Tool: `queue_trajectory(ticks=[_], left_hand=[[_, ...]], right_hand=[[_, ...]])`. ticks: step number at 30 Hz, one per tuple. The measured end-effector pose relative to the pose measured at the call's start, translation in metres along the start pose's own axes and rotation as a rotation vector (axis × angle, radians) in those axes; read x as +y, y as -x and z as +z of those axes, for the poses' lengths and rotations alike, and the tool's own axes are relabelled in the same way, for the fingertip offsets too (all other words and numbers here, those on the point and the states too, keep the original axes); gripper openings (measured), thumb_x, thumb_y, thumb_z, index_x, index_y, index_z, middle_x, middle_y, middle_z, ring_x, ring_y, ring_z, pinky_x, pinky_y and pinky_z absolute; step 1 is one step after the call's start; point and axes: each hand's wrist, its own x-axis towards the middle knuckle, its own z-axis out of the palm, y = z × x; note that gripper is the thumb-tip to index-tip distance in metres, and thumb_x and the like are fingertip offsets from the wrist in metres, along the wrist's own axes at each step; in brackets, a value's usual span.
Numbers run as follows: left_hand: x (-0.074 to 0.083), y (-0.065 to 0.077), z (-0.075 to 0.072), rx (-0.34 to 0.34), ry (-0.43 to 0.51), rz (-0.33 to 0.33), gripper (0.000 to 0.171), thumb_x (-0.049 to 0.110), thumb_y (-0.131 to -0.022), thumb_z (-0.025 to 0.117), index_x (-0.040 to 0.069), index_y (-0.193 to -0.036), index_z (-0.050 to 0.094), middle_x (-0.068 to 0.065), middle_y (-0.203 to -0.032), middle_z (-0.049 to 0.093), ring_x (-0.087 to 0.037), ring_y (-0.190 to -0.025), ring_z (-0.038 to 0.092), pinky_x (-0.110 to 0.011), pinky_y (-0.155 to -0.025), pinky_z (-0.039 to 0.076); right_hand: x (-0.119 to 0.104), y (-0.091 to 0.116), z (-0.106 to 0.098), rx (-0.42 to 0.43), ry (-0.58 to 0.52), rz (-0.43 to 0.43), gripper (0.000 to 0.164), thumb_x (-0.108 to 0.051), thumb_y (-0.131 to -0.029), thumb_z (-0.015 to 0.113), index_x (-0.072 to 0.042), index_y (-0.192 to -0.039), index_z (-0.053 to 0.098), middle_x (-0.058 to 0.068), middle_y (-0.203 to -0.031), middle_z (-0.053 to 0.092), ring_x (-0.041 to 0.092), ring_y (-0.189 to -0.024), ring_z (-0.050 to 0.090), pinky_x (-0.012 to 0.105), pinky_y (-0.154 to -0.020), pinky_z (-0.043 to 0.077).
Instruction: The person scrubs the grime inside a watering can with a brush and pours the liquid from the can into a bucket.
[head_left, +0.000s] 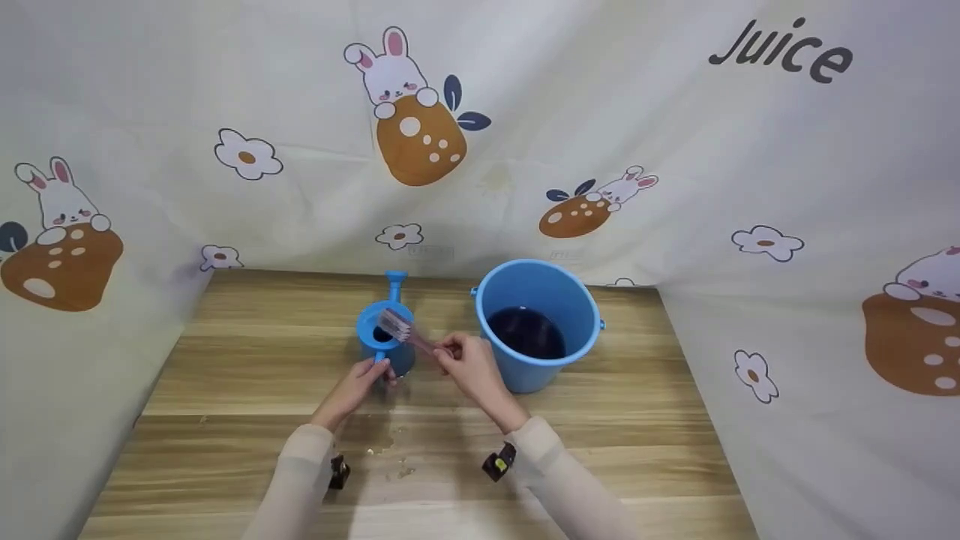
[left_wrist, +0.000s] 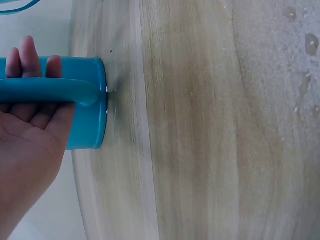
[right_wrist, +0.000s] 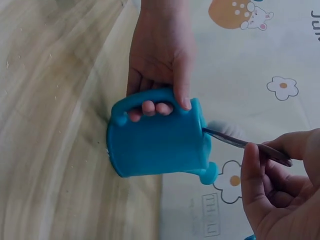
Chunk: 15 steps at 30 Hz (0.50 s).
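the blue watering can (right_wrist: 155, 142) is held by its handle (left_wrist: 45, 91) in the left hand (head_left: 364, 381), left of the blue bucket (head_left: 529, 373); a brush (head_left: 421, 343) is pinched in the right hand (head_left: 472, 366), blurred bristles (head_left: 394, 325) over the can's top. the can could be tilted by uneven brush pressure — and dark liquid (head_left: 525, 331) could be slopped if the bucket is knocked by the nearby right hand.

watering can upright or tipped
Upright: in the head view the watering can faces its open top up; the right wrist view shows its base toward the table.
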Motion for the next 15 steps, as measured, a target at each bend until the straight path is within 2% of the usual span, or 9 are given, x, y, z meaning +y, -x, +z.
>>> queue_trajectory(ticks=[3,5,11,15], left_hand=[[-0.002,-0.001,0.0,0.005,0.011,0.006,0.035,0.019,-0.109,0.04,-0.007,-0.093,0.058,0.001,-0.082,0.062,-0.013,-0.083,0.06,-0.033,-0.088,0.045],[-0.004,-0.002,0.001,0.014,0.012,0.006,0.034,0.019,-0.109,0.04,-0.006,-0.092,0.057,0.001,-0.081,0.06,-0.012,-0.082,0.058,-0.032,-0.085,0.045],[-0.005,-0.002,0.002,0.032,0.013,-0.013,0.031,0.018,-0.108,0.041,-0.004,-0.09,0.053,-0.001,-0.08,0.056,-0.012,-0.079,0.054,-0.031,-0.08,0.042],[-0.004,-0.001,0.003,0.032,0.029,-0.025,0.031,0.019,-0.108,0.042,-0.003,-0.089,0.053,-0.002,-0.079,0.055,-0.013,-0.076,0.053,-0.031,-0.077,0.042]], right_hand=[[-0.007,-0.003,-0.003,0.002,0.075,-0.007,0.01,-0.009,-0.091,0.068,-0.001,-0.096,0.072,0.008,-0.073,0.071,0.009,-0.057,0.062,0.016,-0.055,0.044],[-0.012,-0.006,-0.006,0.0,0.112,-0.009,0.01,-0.011,-0.092,0.068,-0.002,-0.096,0.073,0.007,-0.073,0.071,0.003,-0.059,0.058,0.016,-0.056,0.044],[-0.024,-0.015,-0.011,0.015,0.244,-0.039,0.012,-0.015,-0.094,0.068,-0.005,-0.094,0.074,0.006,-0.081,0.073,0.009,-0.068,0.063,0.021,-0.063,0.048],[-0.031,-0.021,-0.013,0.026,0.322,-0.05,0.013,-0.018,-0.094,0.068,-0.007,-0.091,0.074,0.005,-0.081,0.072,0.01,-0.067,0.058,0.023,-0.064,0.047]])
